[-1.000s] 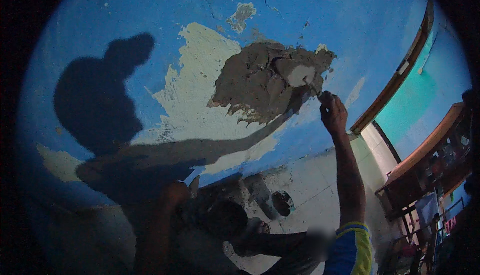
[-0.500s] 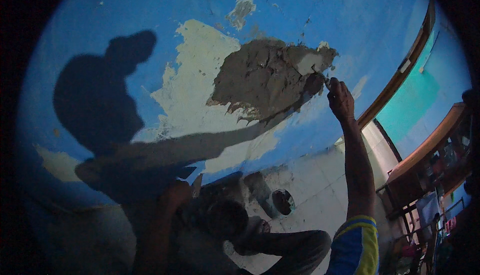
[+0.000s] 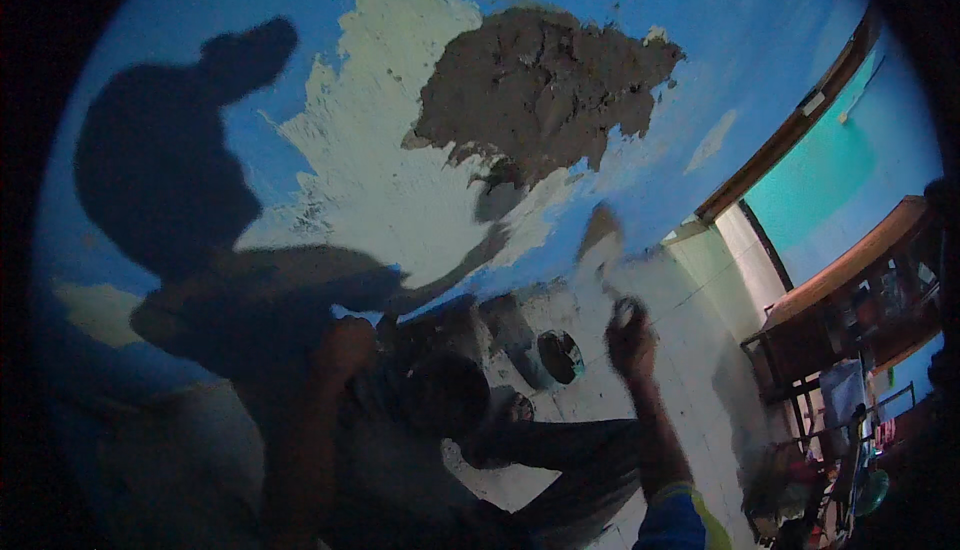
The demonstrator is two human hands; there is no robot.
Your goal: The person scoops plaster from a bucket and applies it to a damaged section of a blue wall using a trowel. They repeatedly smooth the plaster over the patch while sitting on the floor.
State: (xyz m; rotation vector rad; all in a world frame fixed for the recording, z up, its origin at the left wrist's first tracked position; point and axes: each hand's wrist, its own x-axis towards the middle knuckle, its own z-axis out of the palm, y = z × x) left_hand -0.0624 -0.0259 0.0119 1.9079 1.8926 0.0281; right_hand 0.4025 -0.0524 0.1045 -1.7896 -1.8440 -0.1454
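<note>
My right hand (image 3: 632,338) is closed round the handle of a pointing trowel (image 3: 600,235), its blade tilted upward and smeared by motion. The trowel is apart from the wet grey mortar patch (image 3: 545,90), which lies rough and uneven on the blue wall (image 3: 730,10). Pale bare plaster (image 3: 385,80) shows to the left of the mortar, where paint is gone. My left hand (image 3: 345,348) is held low in shadow, fingers curled closed; what they grip is too dark to make out.
A dark round bucket (image 3: 448,395) stands near my bent leg (image 3: 560,445). Beside it is a smaller round container (image 3: 560,357) on the pale tiled floor (image 3: 690,350). A wooden shelf unit (image 3: 840,300) with clutter stands at the right. My shadow falls across the wall.
My right hand has come down and away from the mortar with the trowel. The light smooth spot where the blade was now shows as grey mortar. The view has shifted slightly; the wall sits higher.
</note>
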